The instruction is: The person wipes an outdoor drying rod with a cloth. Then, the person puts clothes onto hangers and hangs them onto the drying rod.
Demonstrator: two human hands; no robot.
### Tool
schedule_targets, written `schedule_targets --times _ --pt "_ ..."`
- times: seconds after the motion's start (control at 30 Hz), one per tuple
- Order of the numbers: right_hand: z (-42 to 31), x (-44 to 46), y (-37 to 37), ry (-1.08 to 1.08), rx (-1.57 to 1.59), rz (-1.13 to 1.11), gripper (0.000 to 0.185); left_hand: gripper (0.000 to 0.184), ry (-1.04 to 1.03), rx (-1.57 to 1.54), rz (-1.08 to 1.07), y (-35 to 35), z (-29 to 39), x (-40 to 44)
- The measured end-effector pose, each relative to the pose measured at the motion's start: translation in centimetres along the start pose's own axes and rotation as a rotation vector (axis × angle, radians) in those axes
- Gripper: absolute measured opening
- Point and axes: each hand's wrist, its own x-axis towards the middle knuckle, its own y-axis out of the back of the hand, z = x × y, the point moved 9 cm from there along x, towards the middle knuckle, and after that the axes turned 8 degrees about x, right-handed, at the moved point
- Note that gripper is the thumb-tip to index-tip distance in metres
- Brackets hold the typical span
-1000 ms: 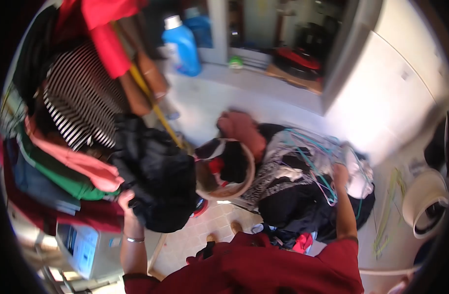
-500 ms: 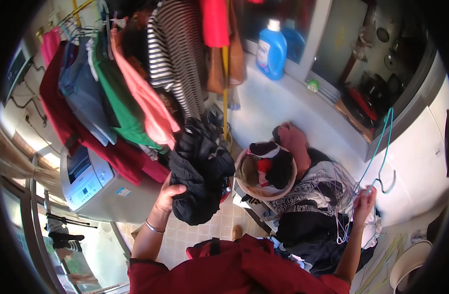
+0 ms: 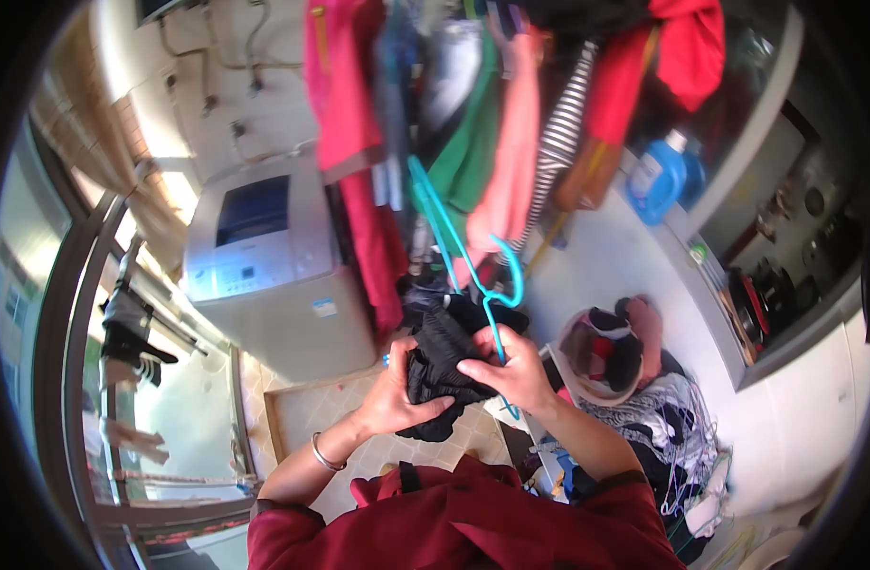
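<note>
from my far seat i see my two forearms [image 3: 587,432] stretched forward and angled inward. the turquoise hanger [image 3: 488,298] leans, its hook above the right hand [image 3: 513,372]. the black garment [image 3: 444,351] is bunched between both hands. the left hand [image 3: 389,399] curls, thumb and fingers closed on cloth. the right hand's fingers, bent closed, keep hanger and garment's edge together.

Hanging clothes [image 3: 468,166] blurred, cut off at top; black garment [image 3: 442,350] partly hidden by hands [image 3: 394,397] [image 3: 513,369].
</note>
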Motion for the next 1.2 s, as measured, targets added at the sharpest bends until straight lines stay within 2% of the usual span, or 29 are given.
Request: schedule_targets --times 0.07,0.13,0.2,0.3,0.33,0.4,0.43,0.53,0.6,0.67,0.73,0.77,0.93,1.0,1.03,1.07,1.13,1.17,1.2 --pt "0.2 0.4 -1.9 -0.018 -0.125 -0.024 0.022 0.078 0.052 0.007 0.048 2.8 -0.5 -2.1" --pt "-2.0 0.6 -3.0 0.229 -0.203 0.078 0.020 0.080 0.048 0.151 0.111 5.3 -1.1 -4.1" --pt "-2.3 0.8 -3.6 0.221 -0.145 0.105 0.017 0.077 0.068 0.160 0.151 7.4 -2.1 -6.0" --pt "-4.3 0.8 -3.3 0.304 -0.159 0.224 0.015 0.056 0.014 0.366 0.026 9.1 -2.4 -7.2" --pt "-4.9 0.8 -2.9 0.307 -0.138 0.267 0.015 0.056 0.017 0.357 0.029 9.8 -2.7 -7.7" --pt "-7.0 1.1 -3.0 0.377 -0.247 0.280 0.015 0.053 0.230 0.348 -0.141 9.7 -5.5 -8.7" --pt "-7.1 1.4 -2.6 0.363 -0.236 0.290 0.015 0.049 0.160 0.375 -0.048 10.6 -4.8 -8.5" --pt "-7.3 2.1 -1.6 0.335 -0.286 0.270 0.013 0.042 0.081 0.482 0.009 13.3 -2.3 -7.0" --pt "-8.1 2.2 -0.6 0.406 -0.439 0.313 0.013 0.031 0.066 0.470 0.056 15.1 -1.3 -5.8" --pt "-9.7 2.4 0.1 0.447 -0.366 0.398 0.013 0.027 0.106 0.500 0.099 16.6 -1.1 -4.6" --pt "-10.0 3.3 1.1 0.423 -0.330 0.361 0.014 0.023 -0.012 0.668 0.228 18.1 2.0 -2.8" --pt "-10.4 3.4 1.0 0.415 -0.363 0.329 0.013 0.022 0.001 0.719 0.249 18.4 2.5 -2.0" --pt "-9.7 3.8 1.3 0.373 -0.475 0.196 0.012 0.021 0.157 0.509 0.413 19.3 0.5 -0.6" --pt "-8.1 4.1 0.7 0.208 -0.555 0.055 0.011 0.020 -0.003 0.423 0.520 19.1 1.3 -0.6" --pt "-7.1 4.3 1.2 0.104 -0.353 0.005 0.013 0.020 0.092 0.272 0.543 19.4 -0.2 -0.9" --pt "-8.0 4.2 1.6 0.158 -0.295 0.010 0.015 0.020 0.095 0.278 0.544 19.8 -0.1 -0.6" --pt "-9.7 3.7 3.2 0.134 -0.475 0.053 0.018 0.020 -0.091 0.223 0.590 20.9 1.6 -0.3" --pt "-10.1 3.4 4.1 0.162 -0.488 0.047 0.022 0.024 -0.077 0.204 0.519 20.8 1.6 -0.2" --pt "-11.4 2.9 4.0 0.092 -0.524 0.031 0.025 0.024 -0.072 0.215 0.520 21.0 1.5 -0.3"
